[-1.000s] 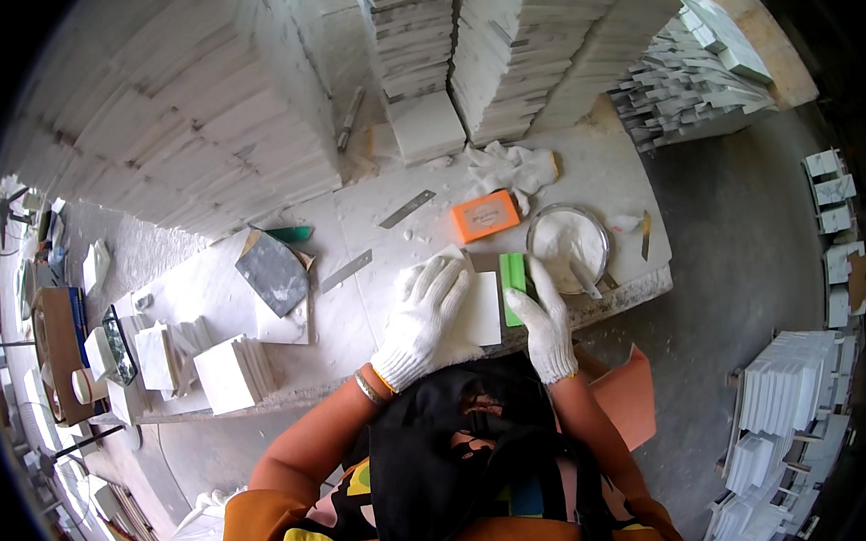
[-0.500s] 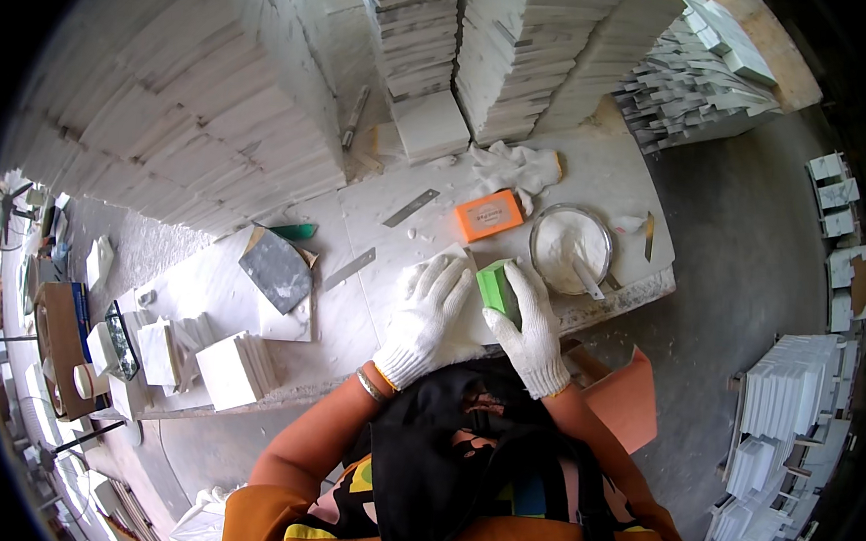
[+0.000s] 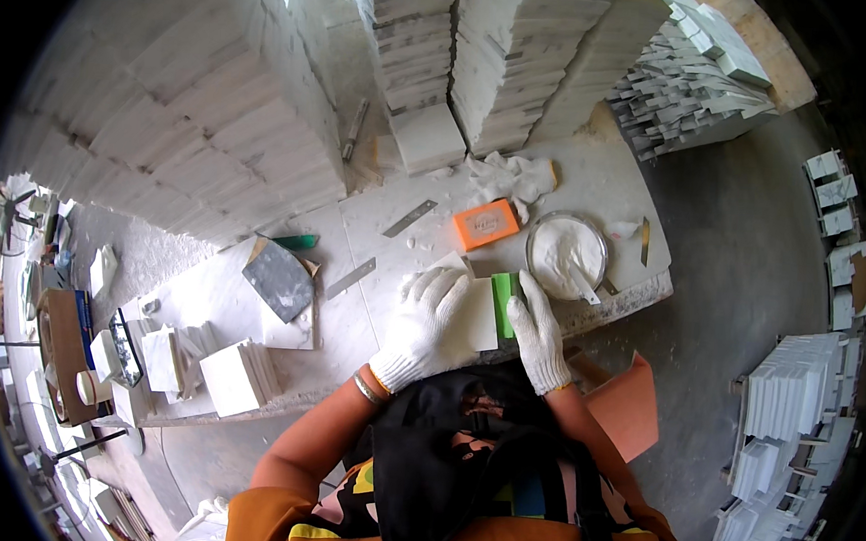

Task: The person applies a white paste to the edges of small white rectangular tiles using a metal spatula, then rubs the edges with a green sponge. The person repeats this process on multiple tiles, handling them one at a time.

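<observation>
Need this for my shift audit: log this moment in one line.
left hand: resting on white tile | right hand: touching green block | nearby: orange box, round bowl of white material

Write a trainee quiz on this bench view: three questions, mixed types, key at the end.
1. Multiple choice: what is the right hand touching?
A) a metal strip
B) the green block
C) a white cloth

2. True or false: the left hand touches the white tile.

3. Fill in the blank, as seen in the picture: the round bowl stands to the ____ of the orange box.

Key: 1 B; 2 true; 3 right.
</observation>
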`<action>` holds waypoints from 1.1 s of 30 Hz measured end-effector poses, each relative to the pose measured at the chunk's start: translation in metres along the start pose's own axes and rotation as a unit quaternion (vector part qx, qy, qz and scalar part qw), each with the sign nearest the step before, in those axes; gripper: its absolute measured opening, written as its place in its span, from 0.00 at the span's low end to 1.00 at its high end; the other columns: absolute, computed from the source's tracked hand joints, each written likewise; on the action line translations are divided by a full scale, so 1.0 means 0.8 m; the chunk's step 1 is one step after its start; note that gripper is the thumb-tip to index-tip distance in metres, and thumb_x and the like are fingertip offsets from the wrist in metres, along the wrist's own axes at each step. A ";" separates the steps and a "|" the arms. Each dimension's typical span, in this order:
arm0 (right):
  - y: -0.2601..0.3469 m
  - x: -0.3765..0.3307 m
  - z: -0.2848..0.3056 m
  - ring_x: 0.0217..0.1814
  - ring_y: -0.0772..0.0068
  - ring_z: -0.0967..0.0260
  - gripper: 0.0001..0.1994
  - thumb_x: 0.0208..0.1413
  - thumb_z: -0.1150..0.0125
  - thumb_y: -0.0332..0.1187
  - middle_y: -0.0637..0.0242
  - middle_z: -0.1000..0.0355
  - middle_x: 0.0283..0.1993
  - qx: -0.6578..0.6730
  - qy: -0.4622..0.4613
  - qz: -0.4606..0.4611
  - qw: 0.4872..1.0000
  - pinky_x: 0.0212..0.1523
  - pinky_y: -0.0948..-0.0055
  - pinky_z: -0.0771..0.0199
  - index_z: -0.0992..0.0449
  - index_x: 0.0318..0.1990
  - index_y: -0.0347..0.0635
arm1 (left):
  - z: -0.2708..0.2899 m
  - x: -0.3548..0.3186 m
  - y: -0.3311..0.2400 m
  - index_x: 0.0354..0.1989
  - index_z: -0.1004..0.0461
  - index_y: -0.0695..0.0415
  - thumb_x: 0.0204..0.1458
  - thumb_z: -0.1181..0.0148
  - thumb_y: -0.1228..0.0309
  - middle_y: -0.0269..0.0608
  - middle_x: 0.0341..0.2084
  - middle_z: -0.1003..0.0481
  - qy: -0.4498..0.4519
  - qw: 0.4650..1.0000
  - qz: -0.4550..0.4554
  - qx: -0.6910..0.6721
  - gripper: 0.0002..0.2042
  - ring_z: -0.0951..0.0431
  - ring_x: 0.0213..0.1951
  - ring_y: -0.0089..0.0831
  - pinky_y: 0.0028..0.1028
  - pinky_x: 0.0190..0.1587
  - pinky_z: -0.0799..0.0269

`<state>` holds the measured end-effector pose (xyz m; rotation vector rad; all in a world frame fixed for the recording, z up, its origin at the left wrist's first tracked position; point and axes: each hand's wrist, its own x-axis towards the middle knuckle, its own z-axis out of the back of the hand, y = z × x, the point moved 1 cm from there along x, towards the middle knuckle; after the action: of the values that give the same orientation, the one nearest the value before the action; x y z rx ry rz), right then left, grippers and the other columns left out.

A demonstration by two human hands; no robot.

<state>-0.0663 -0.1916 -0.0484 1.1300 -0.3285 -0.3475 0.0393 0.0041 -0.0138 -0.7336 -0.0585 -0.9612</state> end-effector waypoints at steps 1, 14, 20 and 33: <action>0.003 0.002 0.003 0.70 0.51 0.35 0.28 0.66 0.39 0.40 0.45 0.32 0.66 -0.028 0.015 0.013 0.999 0.70 0.62 0.38 0.34 0.67 0.30 | 0.004 0.000 -0.002 0.67 0.38 0.60 0.28 0.22 0.60 0.50 0.60 0.32 0.006 1.000 0.012 -0.002 0.50 0.35 0.65 0.54 0.54 0.67 0.42; 0.084 0.049 0.021 0.64 0.61 0.29 0.32 0.59 0.32 0.37 0.52 0.30 0.66 0.066 0.102 -0.028 0.992 0.63 0.65 0.30 0.35 0.69 0.35 | 0.049 0.019 -0.050 0.65 0.34 0.58 0.23 0.19 0.59 0.52 0.59 0.31 -0.005 0.999 -0.031 -0.044 0.52 0.32 0.60 0.54 0.54 0.62 0.40; 0.098 0.063 0.039 0.53 0.68 0.23 0.25 0.65 0.38 0.43 0.56 0.22 0.53 0.215 0.020 -0.188 0.958 0.52 0.69 0.24 0.29 0.65 0.38 | 0.054 0.021 -0.055 0.63 0.34 0.60 0.21 0.18 0.57 0.53 0.58 0.29 -0.049 0.997 -0.065 -0.001 0.52 0.30 0.60 0.56 0.54 0.63 0.39; 0.136 0.017 0.048 0.44 0.82 0.30 0.17 0.63 0.38 0.34 0.67 0.23 0.44 0.268 0.105 -0.156 0.945 0.47 0.78 0.28 0.22 0.54 0.32 | 0.058 0.009 -0.036 0.75 0.50 0.66 0.40 0.20 0.56 0.57 0.71 0.43 -0.064 0.925 0.161 -0.338 0.57 0.39 0.69 0.51 0.43 0.69 0.42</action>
<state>-0.0595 -0.1871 0.0677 1.7501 -0.0487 -0.4243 0.0341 0.0164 0.0395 -1.3945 0.2885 -0.6034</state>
